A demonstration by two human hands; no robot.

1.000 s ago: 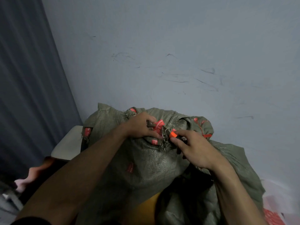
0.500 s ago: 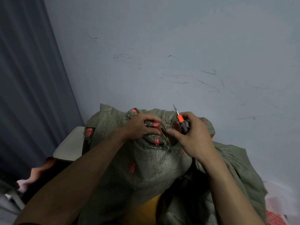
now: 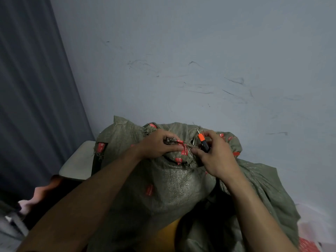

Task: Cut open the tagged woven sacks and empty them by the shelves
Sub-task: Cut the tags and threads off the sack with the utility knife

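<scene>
A grey-green woven sack (image 3: 174, 182) stands in front of me against the wall, bound with red printed tape (image 3: 183, 150) at its gathered neck. My left hand (image 3: 160, 144) grips the bunched neck and the red tape. My right hand (image 3: 216, 157) holds a small cutter with an orange and black body (image 3: 203, 143), its thin blade pointing up and away, and its thumb and forefinger pinch at the tied neck just right of my left hand. A second green sack (image 3: 263, 188) lies slumped to the right.
A scuffed pale wall (image 3: 200, 70) rises close behind the sacks. A dark curtain (image 3: 36, 88) hangs at the left, with a pale flat seat or tabletop (image 3: 78, 160) below it. Something yellow (image 3: 163, 237) shows under the sack; white and red packaging (image 3: 312, 239) lies at lower right.
My right hand has turned the cutter from lying across the neck to pointing blade-up and shifted slightly right. My left hand keeps its grip on the neck.
</scene>
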